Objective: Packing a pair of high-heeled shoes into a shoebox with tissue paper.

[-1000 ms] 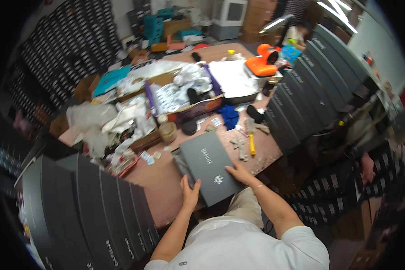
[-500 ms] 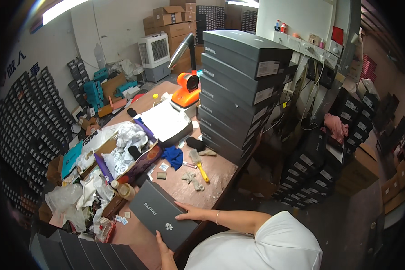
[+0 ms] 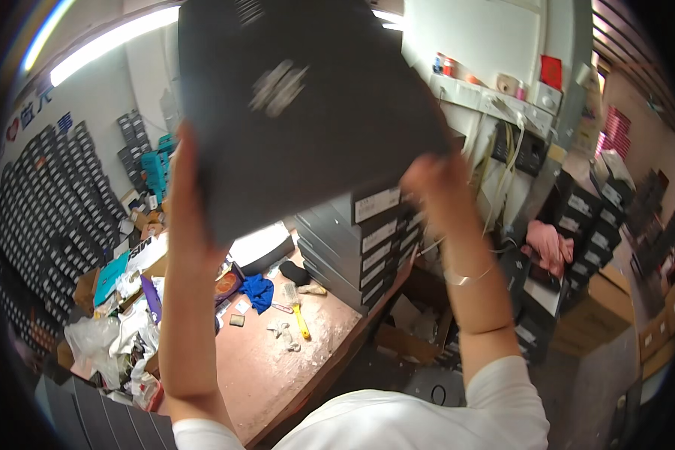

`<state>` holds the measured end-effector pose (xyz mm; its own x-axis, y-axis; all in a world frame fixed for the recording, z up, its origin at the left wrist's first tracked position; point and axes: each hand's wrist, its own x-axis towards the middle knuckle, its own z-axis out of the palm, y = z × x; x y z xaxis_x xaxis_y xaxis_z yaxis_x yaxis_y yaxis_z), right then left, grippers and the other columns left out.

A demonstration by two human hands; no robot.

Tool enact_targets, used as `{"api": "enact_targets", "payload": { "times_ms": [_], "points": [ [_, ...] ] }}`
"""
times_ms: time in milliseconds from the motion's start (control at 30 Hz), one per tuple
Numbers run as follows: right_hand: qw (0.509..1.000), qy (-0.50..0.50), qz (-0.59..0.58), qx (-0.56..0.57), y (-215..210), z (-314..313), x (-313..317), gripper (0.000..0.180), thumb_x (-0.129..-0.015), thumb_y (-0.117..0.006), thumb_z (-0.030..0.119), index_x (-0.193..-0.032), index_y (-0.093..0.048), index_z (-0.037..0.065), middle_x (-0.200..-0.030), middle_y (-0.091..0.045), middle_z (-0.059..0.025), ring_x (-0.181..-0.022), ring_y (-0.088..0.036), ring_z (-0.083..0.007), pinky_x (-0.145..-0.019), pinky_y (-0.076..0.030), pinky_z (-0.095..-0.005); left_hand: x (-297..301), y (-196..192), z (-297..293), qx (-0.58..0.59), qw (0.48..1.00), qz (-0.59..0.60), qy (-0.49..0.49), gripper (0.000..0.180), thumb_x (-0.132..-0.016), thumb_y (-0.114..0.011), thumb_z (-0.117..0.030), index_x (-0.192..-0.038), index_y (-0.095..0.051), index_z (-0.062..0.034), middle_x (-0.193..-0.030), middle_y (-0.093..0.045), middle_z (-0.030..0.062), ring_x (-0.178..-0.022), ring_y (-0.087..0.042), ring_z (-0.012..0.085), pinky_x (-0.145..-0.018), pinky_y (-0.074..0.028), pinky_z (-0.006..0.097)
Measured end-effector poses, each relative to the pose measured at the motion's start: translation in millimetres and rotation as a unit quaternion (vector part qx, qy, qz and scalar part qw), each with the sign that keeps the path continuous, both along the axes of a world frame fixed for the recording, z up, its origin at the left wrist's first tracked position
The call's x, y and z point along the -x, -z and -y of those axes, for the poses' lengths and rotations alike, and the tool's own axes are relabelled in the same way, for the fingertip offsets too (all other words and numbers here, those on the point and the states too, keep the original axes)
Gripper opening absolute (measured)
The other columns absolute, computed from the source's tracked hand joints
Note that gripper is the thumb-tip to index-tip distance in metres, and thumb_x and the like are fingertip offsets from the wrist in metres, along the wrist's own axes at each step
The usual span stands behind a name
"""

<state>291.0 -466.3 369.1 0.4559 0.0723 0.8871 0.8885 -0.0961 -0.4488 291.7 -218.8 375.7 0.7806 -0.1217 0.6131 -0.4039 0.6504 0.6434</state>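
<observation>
A dark grey shoe box (image 3: 315, 142) with a pale flower mark on its lid is lifted high, blurred by motion. My left hand (image 3: 195, 202) grips its left side. At the lower right corner my right hand (image 3: 433, 184), also smeared, holds the other side. Behind and below it rises a tall stack of similar grey shoe boxes (image 3: 326, 259) at the table's right edge; the lifted box hides the top of the stack. Whether the two touch I cannot tell.
On the table (image 3: 259, 367) lie a yellow-handled brush (image 3: 301, 322), a blue cloth (image 3: 257, 292), a black pad (image 3: 294, 272) and pale scraps (image 3: 283, 336). Plastic bags (image 3: 97, 341) heap up at left. More grey boxes (image 3: 105, 409) stand at lower left. Cartons (image 3: 596, 311) sit on the right-hand floor.
Both my hands have raised the shoe box from the table's near edge up to the height of the stack, swinging it upward and away. The view has tilted slightly.
</observation>
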Motion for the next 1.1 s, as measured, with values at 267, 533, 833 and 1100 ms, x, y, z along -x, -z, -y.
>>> {"api": "enact_targets", "payload": {
  "times_ms": [267, 533, 833, 1100],
  "points": [
    [0.977, 0.087, -0.191, -0.043, -46.2, 108.6, -116.5, 0.068, -0.089, -0.058, 0.049, -0.129, -0.049, -0.005, -0.122, -0.057, -0.0126, -0.117, -0.049, -0.0196, -0.101, -0.035, -0.0299, -77.2, -12.3, 72.3, -0.355, 0.927, 0.001, -0.125, 0.086, -0.089, -0.033, -0.07, -0.147, -0.026, -0.0065, -0.151, -0.028, 0.0153, -0.141, -0.019, 0.0281, -0.113, -0.013, 0.048],
    [0.992, 0.02, 0.011, -0.12, 72.1, 4.5, -29.9, 0.035, -0.099, -0.046, 0.024, -0.119, -0.054, -0.004, -0.104, -0.063, -0.0102, -0.092, -0.057, -0.0142, -0.083, -0.045, -0.0275, 155.3, 84.6, -103.2, -0.5, 0.716, 0.143, -0.465, 0.073, -0.088, -0.06, -0.047, -0.14, -0.038, -0.0007, -0.146, -0.033, 0.024, -0.137, -0.031, 0.0359, -0.11, -0.026, 0.043],
    [0.787, -0.47, -0.162, 0.365, 225.5, -287.9, 104.3, 0.064, -0.08, -0.072, 0.009, -0.137, -0.042, 0.007, -0.131, -0.046, -0.0145, -0.093, -0.06, -0.0208, -0.076, -0.052, -0.0305, 550.9, 44.2, -368.3, -0.387, 0.146, -0.184, -0.892, 0.059, -0.093, -0.058, -0.038, -0.131, -0.047, 0.0046, -0.128, -0.053, 0.015, -0.113, -0.052, 0.0208, -0.098, -0.039, 0.032],
    [0.514, -0.753, -0.363, 0.192, 173.8, -478.2, 208.1, 0.084, -0.094, -0.053, 0.043, -0.151, 0.002, 0.014, -0.155, -0.008, -0.0172, -0.134, -0.036, -0.031, -0.101, -0.041, -0.0429, 558.3, 91.6, -376.3, -0.135, 0.596, -0.295, -0.735, 0.062, -0.087, -0.058, -0.034, -0.134, -0.044, 0.0034, -0.125, -0.055, 0.0116, -0.115, -0.053, 0.0206, -0.098, -0.04, 0.033]
  ]
}}
